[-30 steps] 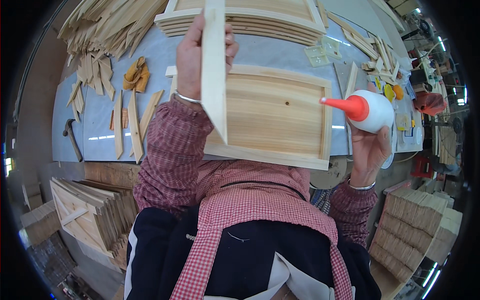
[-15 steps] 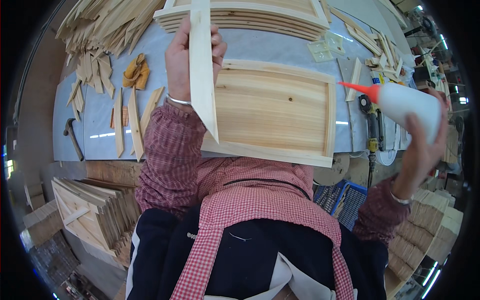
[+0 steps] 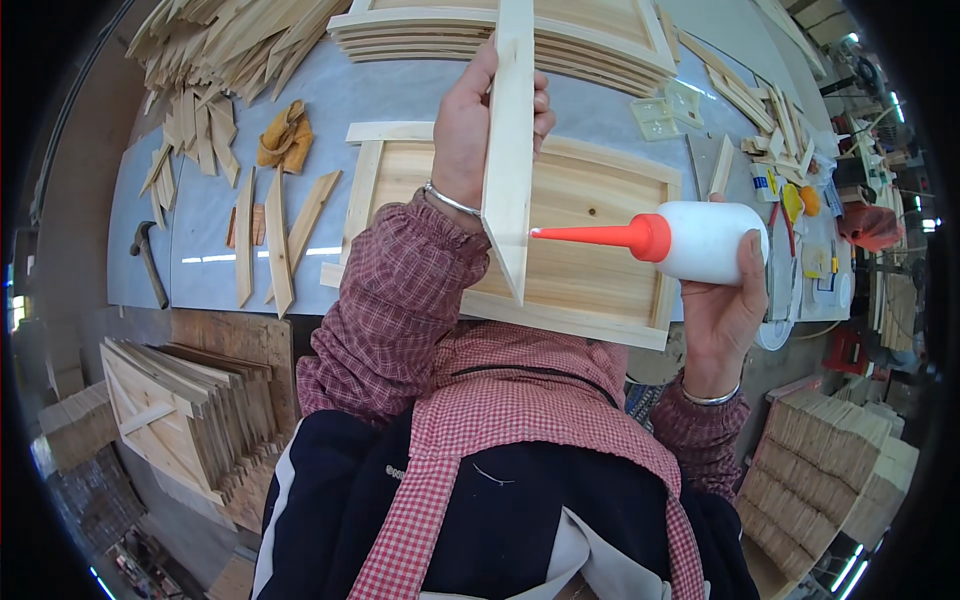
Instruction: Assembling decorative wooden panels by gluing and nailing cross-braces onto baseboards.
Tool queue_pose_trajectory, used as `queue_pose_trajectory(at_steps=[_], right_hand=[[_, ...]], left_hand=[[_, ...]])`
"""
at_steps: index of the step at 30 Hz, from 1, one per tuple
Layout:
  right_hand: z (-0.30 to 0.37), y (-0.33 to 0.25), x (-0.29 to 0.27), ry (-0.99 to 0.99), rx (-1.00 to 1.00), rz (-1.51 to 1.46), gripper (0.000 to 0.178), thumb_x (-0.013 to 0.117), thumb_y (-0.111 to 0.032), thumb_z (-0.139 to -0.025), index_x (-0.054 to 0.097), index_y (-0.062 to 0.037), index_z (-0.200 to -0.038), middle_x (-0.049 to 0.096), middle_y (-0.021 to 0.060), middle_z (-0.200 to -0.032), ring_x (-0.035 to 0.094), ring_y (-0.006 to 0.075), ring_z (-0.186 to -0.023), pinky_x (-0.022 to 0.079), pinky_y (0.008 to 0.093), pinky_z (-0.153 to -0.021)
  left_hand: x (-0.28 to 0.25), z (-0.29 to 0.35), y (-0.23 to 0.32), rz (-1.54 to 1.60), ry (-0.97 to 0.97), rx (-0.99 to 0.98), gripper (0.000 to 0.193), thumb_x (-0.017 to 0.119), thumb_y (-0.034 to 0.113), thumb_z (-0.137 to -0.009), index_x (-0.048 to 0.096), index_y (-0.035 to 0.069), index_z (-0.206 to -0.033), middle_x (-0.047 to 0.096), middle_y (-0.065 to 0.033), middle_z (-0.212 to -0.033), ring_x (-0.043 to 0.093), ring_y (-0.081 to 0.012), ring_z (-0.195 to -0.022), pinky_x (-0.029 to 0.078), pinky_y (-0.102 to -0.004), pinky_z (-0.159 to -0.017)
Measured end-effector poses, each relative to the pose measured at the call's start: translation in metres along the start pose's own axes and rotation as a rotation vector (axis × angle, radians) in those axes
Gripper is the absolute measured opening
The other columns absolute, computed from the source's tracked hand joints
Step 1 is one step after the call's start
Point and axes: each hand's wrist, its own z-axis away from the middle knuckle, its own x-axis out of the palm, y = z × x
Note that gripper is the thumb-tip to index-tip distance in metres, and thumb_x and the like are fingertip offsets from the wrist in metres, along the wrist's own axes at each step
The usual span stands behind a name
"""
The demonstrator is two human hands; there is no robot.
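My left hand [image 3: 470, 130] is closed round a pale wooden slat [image 3: 512, 150] with an angled lower end, held up over the table. In my right hand [image 3: 722, 305] lies a white glue bottle [image 3: 712, 240] on its side, its long red nozzle [image 3: 590, 236] pointing left. The nozzle tip sits close to the slat's right edge near the lower end; whether they touch I cannot tell. Beneath both hands a framed wooden panel [image 3: 590, 200] rests on the table, partly hidden by my left arm and the slat.
Framed panels [image 3: 500, 45] are stacked at the back. To the left lie loose slats [image 3: 279, 250], a yellow-brown glove-like bundle [image 3: 286, 137], a hammer [image 3: 149, 262] and a big pile of strips [image 3: 215, 45]. Wood offcuts [image 3: 785, 130] lie at the right. Panels [image 3: 190, 420] stand below left.
The glue bottle has swung left and levelled out, bringing its nozzle near the slat. My left hand and the slat appear further right in the view, which has shifted slightly.
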Motion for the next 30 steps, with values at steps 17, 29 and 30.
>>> queue_pose_trajectory(at_steps=[17,29,30], right_hand=[[0.010,0.008,0.000,-0.012,-0.075,0.018,0.057,0.063,-0.018,-0.084,0.038,0.0017,-0.130,0.049,0.0137,-0.125,0.050,0.0249,-0.114,0.042,0.0438,-0.098],[-0.008,-0.002,0.009,-0.044,-0.185,0.091,0.053,0.064,-0.017,-0.083,0.042,0.0036,-0.127,0.052,0.0137,-0.117,0.053,0.0237,-0.109,0.042,0.0406,-0.097],[-0.011,-0.003,0.009,-0.050,-0.195,0.095,0.052,0.064,-0.017,-0.084,0.043,0.0035,-0.126,0.052,0.0136,-0.117,0.053,0.0233,-0.108,0.043,0.0402,-0.096]], left_hand=[[0.006,0.002,0.003,0.056,-0.017,0.020,0.037,0.044,0.038,-0.094,0.054,0.003,-0.089,0.052,-0.0064,-0.071,0.048,-0.0146,-0.057,0.039,-0.0243,-0.046],[0.013,0.007,-0.002,0.148,-0.040,-0.015,0.033,0.043,0.036,-0.096,0.051,0.006,-0.108,0.052,-0.0055,-0.074,0.049,-0.0124,-0.059,0.043,-0.0261,-0.052],[0.013,0.008,-0.003,0.150,-0.052,-0.034,0.034,0.042,0.035,-0.096,0.051,0.006,-0.113,0.052,-0.0054,-0.075,0.049,-0.0121,-0.060,0.044,-0.0265,-0.053]])
